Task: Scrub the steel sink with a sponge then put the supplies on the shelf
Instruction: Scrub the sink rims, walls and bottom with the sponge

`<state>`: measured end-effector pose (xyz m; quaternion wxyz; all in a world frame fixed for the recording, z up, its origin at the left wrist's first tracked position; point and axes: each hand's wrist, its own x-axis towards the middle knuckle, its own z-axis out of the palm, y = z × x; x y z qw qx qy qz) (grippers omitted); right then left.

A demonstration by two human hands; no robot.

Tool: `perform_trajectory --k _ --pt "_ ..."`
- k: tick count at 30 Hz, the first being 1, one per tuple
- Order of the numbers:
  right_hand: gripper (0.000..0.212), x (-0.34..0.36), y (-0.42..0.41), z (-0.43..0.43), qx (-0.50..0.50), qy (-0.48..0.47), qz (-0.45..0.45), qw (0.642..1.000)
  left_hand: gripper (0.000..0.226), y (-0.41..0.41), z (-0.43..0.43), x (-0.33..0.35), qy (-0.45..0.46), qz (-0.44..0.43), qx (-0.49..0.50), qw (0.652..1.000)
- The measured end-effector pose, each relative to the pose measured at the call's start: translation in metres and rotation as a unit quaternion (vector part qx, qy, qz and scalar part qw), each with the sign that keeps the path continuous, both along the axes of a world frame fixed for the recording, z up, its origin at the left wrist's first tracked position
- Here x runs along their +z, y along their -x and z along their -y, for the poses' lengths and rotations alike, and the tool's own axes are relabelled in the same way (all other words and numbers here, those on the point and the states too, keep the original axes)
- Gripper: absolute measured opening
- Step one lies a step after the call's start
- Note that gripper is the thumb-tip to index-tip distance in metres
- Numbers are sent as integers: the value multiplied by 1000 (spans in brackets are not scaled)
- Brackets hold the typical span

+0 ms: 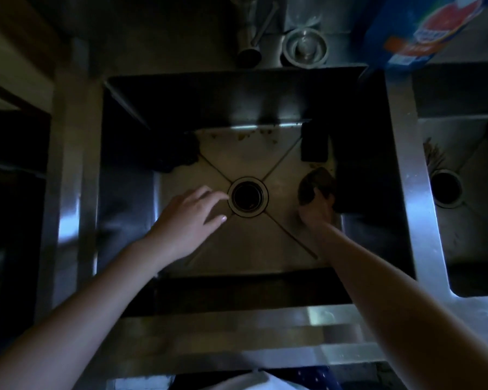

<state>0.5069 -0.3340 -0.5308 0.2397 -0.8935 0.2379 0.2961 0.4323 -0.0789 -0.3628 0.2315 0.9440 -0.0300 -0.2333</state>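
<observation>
Your right hand (313,212) is curled round the sponge (317,182), low on the floor of the sink (237,249), at three o'clock of the drain (247,196). Brown grime (245,135) runs along the far wall, toward eleven o'clock from that grip. Your left hand (190,218) lies open, fingers straight, at nine o'clock of the drain. Both forearms reach in over the near rim.

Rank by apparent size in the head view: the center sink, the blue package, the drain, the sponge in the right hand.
1. sink
2. blue package, cropped by the frame and nearer the camera
3. drain and sponge: about alike; the right hand covers part of the sponge, so unranked
</observation>
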Motion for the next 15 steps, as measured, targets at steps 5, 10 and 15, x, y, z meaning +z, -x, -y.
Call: perform_trajectory --k 5,10,15 --pt "76 -8 -7 -16 -75 -4 -74 994 47 -78 -19 0 -46 115 1 992" --pt "78 -13 -14 -20 -96 0 -86 992 54 -150 -32 3 -95 156 -14 983" --pt "74 -18 -17 -26 -107 31 -60 992 58 -184 -41 -9 -155 118 -70 978"
